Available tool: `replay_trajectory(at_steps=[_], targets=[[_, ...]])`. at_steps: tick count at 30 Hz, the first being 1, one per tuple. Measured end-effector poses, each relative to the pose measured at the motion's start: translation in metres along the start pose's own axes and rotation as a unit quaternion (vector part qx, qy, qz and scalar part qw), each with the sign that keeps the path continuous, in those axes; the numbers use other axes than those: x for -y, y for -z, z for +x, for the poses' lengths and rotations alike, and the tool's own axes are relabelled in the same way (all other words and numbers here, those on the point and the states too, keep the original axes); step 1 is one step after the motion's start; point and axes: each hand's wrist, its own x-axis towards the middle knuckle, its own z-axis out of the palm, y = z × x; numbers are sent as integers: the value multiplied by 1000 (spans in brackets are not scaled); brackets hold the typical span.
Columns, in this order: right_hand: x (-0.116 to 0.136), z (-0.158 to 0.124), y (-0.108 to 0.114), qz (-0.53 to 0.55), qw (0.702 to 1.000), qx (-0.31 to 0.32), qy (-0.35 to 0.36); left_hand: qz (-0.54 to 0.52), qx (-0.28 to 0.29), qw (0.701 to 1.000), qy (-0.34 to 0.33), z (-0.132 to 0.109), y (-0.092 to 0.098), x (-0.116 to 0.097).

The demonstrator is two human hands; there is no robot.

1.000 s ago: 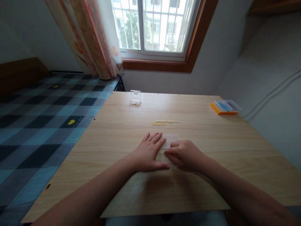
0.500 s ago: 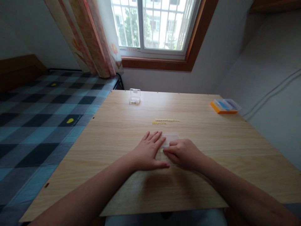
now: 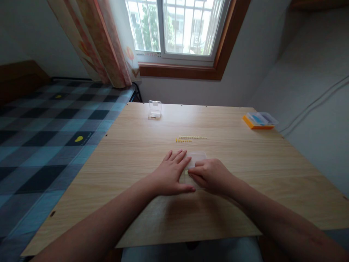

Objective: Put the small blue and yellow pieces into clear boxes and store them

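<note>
A clear plastic box (image 3: 196,159) with its lid folded back lies on the table in front of me. My left hand (image 3: 173,175) rests over its left side, fingers spread and thumb along the near edge. Over the box's near half, my right hand (image 3: 211,174) is closed, its fingertips pinched down inside. What the pinch holds, if anything, is hidden. A small pale yellow piece (image 3: 186,171) shows in the box beside those fingertips. Beyond the box lie a row of small yellow pieces (image 3: 183,140) and a longer row of pale pieces (image 3: 193,137).
A small clear case (image 3: 155,113) stands with its lid up at the far left of the wooden table (image 3: 131,145). An orange box with a clear lid (image 3: 258,122) sits at the far right edge. Left of the table is a bed with a checked cover (image 3: 40,145).
The whole view has shifted slightly, so everything appears a little higher. Both hands keep their places at the box, with no clear change in their grip.
</note>
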Motion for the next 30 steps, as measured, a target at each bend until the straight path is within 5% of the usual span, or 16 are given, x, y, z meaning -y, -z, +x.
replay_trajectory(at_steps=[30], targets=[[4,1,2,-12,1000,-1,-18,1,1,1000,3,0,1,-1]])
